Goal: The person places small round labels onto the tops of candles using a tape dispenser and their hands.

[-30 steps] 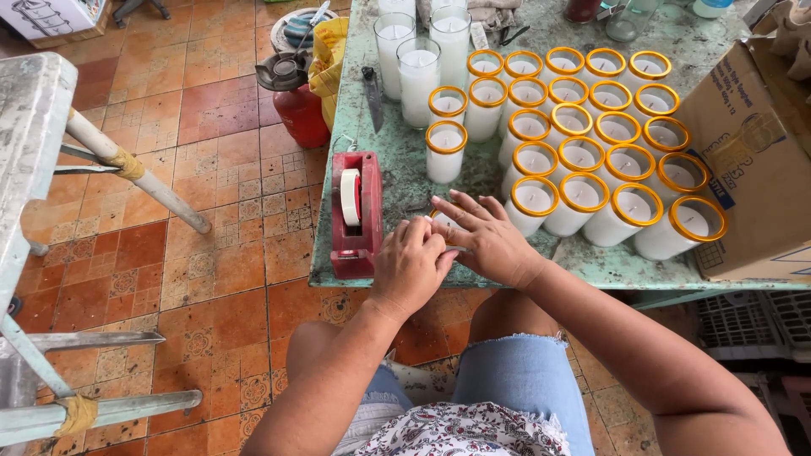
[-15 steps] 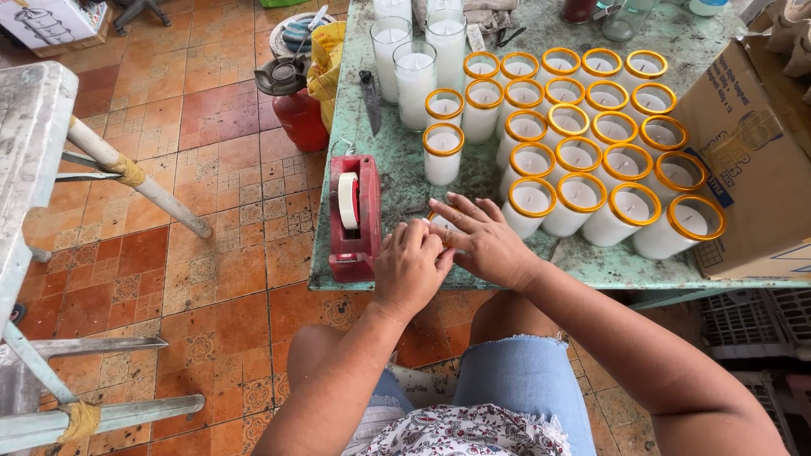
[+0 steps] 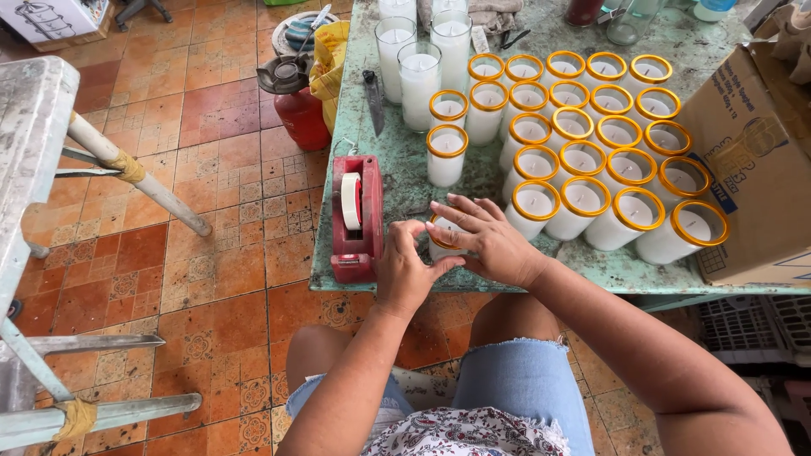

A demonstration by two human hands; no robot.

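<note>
Fingers (image 3: 452,211) of the right hand (image 3: 488,243) spread over the top and far side of a gold-rimmed candle glass (image 3: 441,247). Those of the left hand (image 3: 404,270) curled against its near side, thumb raised. Both grasping the glass, though with light, open-looking holds rather than clenched ones.

Candle glass just right of the red tape dispenser (image 3: 356,218), close to the same front edge of the bench (image 3: 397,177). Mostly hidden under the hands, so impossible to tell whether upright on the surface or lifted a little.

Likely trouble, judged from this:
- So near the edge in front of the tape dispenser, easily nudged off onto the tiled floor (image 3: 228,253) by a slipping palm, and probably broken.
- With the rim covered by the right hand, easy to smear or skew anything stuck round it, unseen.
- Right of the tape dispenser and a little further back, a tight block of finished candles (image 3: 583,143), the nearest almost touching the right knuckles. One careless swing of that wrist enough to knock several over together.
- A lone candle (image 3: 446,154) straight behind the hands, up-bench of the tape dispenser. Same risk on a reach forward.
- Beyond the tape dispenser, a dark blade (image 3: 374,101) lying flat. Hazard to a hand groping that way without looking.
</note>
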